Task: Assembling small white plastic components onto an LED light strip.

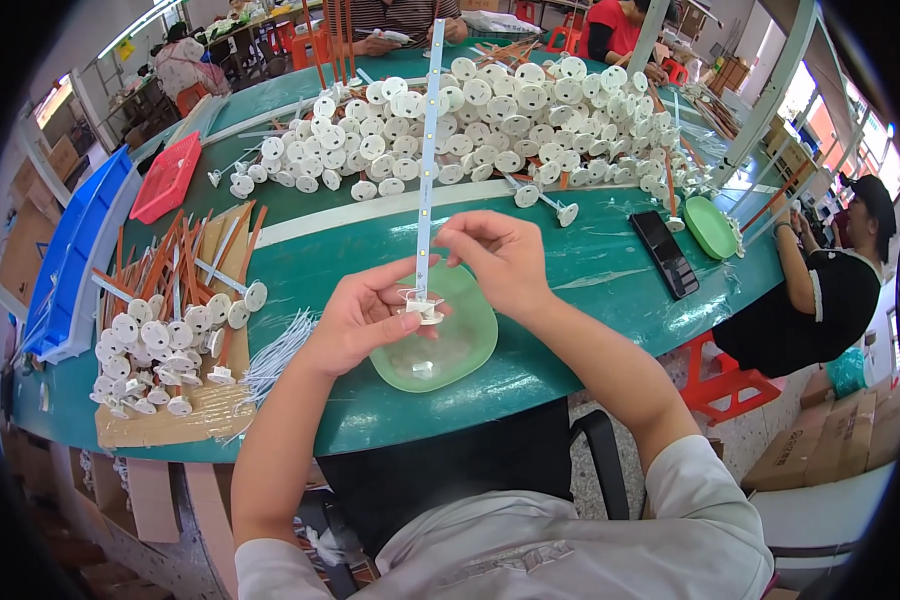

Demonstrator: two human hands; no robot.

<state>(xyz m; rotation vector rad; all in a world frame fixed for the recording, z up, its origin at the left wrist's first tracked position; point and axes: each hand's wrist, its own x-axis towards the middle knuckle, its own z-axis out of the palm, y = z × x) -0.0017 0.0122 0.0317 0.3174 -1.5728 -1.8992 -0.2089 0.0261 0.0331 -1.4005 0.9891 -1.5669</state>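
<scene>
My left hand [358, 318] is closed round the lower end of a narrow LED strip board [429, 150], which stands upright with small yellowish chips along it. At its foot is a white round plastic base [424, 310], with thin wires showing by the joint, held between my left thumb and fingers. My right hand [500, 262] is closed in a pinch just right of the strip; what its fingertips hold, if anything, is too small to make out. Beneath both hands sits a light green bowl [470, 362] with small pieces in it.
White-based strips [160, 345] lie on cardboard at left, beside a bundle of white wires [282, 352]. A large heap of similar parts [490, 110] spans the far side. A phone [663, 255], another green bowl [710, 228], a red basket [167, 178] and a blue tray [75, 250] surround the workspace.
</scene>
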